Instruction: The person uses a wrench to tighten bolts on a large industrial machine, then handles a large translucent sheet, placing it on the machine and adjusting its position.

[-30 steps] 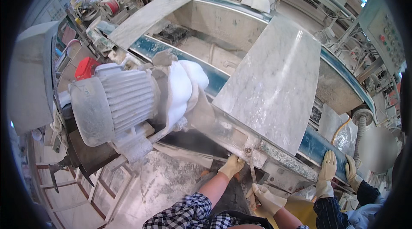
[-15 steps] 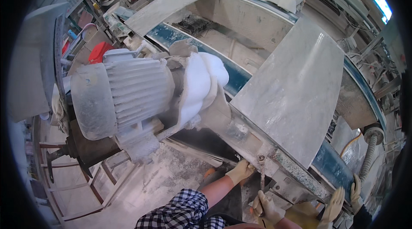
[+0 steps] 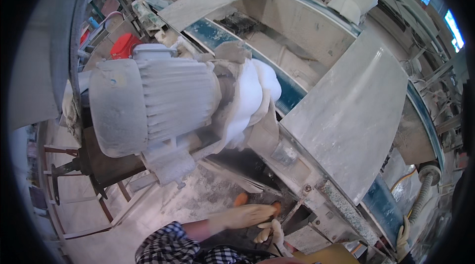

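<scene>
My left hand point(image 3: 245, 217), in a pale yellow glove, reaches across low in the view with its fingers stretched out together, slightly blurred. It holds nothing that I can see. Just below its fingertips is my gloved right hand point(image 3: 272, 233), its fingers bent and somewhat apart, nothing visible in them. Right of both hands, a long thin metal bar point(image 3: 295, 209), perhaps a wrench handle, slants down from a bolt point(image 3: 307, 188) on the dusty machine frame point(image 3: 341, 214). Neither hand touches it. Two orange shoe tips point(image 3: 241, 199) show on the floor by my hands.
A big white-dusted motor point(image 3: 173, 98) juts out at left. A grey sheet cover point(image 3: 351, 110) lies across the blue-edged machine. At the lower right, another person's gloved hand point(image 3: 403, 237) rests near a ribbed hose point(image 3: 423, 192). A metal rack point(image 3: 81, 212) stands lower left.
Both my hands have moved left, away from the machine frame and bar, and come together. One of the two other gloved hands at right has left the view. The view has shifted slightly.
</scene>
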`<move>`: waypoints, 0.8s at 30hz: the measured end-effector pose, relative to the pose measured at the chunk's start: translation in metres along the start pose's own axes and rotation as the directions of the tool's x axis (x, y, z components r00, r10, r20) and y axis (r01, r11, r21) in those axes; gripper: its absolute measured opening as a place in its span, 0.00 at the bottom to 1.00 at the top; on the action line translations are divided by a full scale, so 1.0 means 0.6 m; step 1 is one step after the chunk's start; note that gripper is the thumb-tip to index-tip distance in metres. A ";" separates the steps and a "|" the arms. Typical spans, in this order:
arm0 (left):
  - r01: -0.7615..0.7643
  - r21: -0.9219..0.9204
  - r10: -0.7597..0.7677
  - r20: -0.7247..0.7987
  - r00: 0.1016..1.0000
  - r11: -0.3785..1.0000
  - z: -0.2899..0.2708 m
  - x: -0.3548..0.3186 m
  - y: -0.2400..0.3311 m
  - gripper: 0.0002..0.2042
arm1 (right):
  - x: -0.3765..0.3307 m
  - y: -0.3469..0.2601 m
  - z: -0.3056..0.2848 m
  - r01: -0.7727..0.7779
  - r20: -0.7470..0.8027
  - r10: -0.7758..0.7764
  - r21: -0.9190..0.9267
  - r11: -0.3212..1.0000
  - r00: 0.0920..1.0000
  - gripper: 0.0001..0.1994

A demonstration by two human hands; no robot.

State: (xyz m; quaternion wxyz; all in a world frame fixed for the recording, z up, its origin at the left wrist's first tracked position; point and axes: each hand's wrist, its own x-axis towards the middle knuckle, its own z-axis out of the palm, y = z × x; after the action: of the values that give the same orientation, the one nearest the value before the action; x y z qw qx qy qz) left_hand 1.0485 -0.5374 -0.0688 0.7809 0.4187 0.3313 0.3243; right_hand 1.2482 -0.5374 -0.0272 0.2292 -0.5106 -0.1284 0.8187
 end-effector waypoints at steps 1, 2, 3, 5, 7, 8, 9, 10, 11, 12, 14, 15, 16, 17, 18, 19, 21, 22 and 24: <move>0.014 -0.595 -0.105 -0.119 0.987 0.804 -0.009 -0.052 0.004 0.25 | 0.002 -0.005 -0.002 -0.027 0.042 0.029 -0.046 0.999 0.999 0.30; 0.007 -0.758 -0.224 -0.184 0.957 0.653 -0.014 -0.100 0.003 0.25 | 0.004 -0.008 -0.007 -0.027 0.096 0.036 -0.092 0.995 0.995 0.30; 0.020 -0.827 -0.397 -0.249 0.883 0.562 -0.019 -0.142 -0.003 0.25 | 0.007 -0.010 -0.012 -0.095 0.112 0.100 -0.044 0.994 0.989 0.29; 0.042 -0.850 -0.573 -0.317 0.756 0.526 -0.045 -0.203 -0.027 0.24 | 0.011 -0.005 -0.023 -0.077 0.202 0.063 0.063 0.995 0.977 0.28; 0.076 -0.802 -0.602 -0.378 0.704 0.592 -0.072 -0.239 -0.058 0.23 | 0.017 0.005 -0.023 -0.085 0.301 0.025 0.186 0.979 0.953 0.29; 0.078 -0.800 -0.625 -0.399 0.671 0.595 -0.084 -0.253 -0.073 0.23 | 0.020 0.011 -0.016 -0.130 0.310 0.052 0.236 0.963 0.949 0.29; 0.104 -0.806 -0.697 -0.430 0.574 0.583 -0.092 -0.264 -0.085 0.23 | 0.024 0.015 -0.006 -0.152 0.305 0.058 0.295 0.943 0.951 0.30; 0.079 -0.807 -0.696 -0.450 0.559 0.585 -0.098 -0.278 -0.090 0.22 | 0.028 0.018 0.007 -0.171 0.363 0.019 0.389 0.905 0.931 0.30; 0.071 -0.805 -0.729 -0.490 0.478 0.588 -0.106 -0.294 -0.089 0.21 | 0.033 0.029 0.034 -0.046 0.098 0.028 0.191 0.981 0.995 0.31; 0.052 -0.796 -0.746 -0.540 0.390 0.603 -0.115 -0.312 -0.078 0.21 | 0.048 0.027 0.059 -0.075 0.105 0.051 0.242 0.967 0.993 0.32; 0.159 -0.677 -0.680 -0.635 0.367 0.718 -0.115 -0.352 -0.046 0.20 | 0.067 0.027 0.108 -0.134 0.164 0.079 0.355 0.925 0.983 0.32; 0.173 -0.637 -0.651 -0.670 0.358 0.751 -0.111 -0.377 -0.024 0.20 | 0.080 0.027 0.132 -0.118 0.129 0.073 0.388 0.914 0.989 0.32; 0.188 -0.598 -0.622 -0.701 0.348 0.779 -0.103 -0.399 -0.001 0.20 | 0.091 0.026 0.154 -0.112 0.089 0.082 0.422 0.900 0.993 0.32; 0.199 -0.559 -0.592 -0.732 0.337 0.805 -0.092 -0.419 0.024 0.20 | 0.104 0.022 0.173 -0.117 0.083 0.090 0.428 0.896 0.993 0.31; 0.209 -0.521 -0.561 -0.761 0.325 0.828 -0.077 -0.433 0.044 0.20 | 0.107 0.022 0.186 -0.037 0.084 -0.002 0.464 0.885 0.996 0.31; 0.218 -0.485 -0.531 -0.786 0.316 0.847 -0.061 -0.443 0.061 0.20 | 0.114 0.018 0.195 -0.038 0.063 0.008 0.483 0.875 0.998 0.30; 0.231 -0.405 -0.462 -0.832 0.308 0.885 -0.027 -0.451 0.091 0.20 | 0.115 0.014 0.201 -0.022 0.116 -0.045 0.514 0.857 0.992 0.30; 0.240 -0.356 -0.419 -0.852 0.312 0.903 -0.011 -0.446 0.100 0.20 | 0.115 0.011 0.200 -0.017 0.084 -0.027 0.485 0.874 0.996 0.29; 0.234 -0.268 -0.338 -0.874 0.349 0.935 0.012 -0.430 0.113 0.20 | 0.116 0.004 0.193 -0.078 0.156 -0.002 0.503 0.861 0.988 0.28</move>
State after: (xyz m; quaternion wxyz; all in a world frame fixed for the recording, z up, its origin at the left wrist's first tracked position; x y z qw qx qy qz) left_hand 0.8918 -0.7131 0.0565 0.5366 0.0720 0.7534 0.3732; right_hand 1.1179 -0.5015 -0.0307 0.3291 -0.3712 0.0847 0.8641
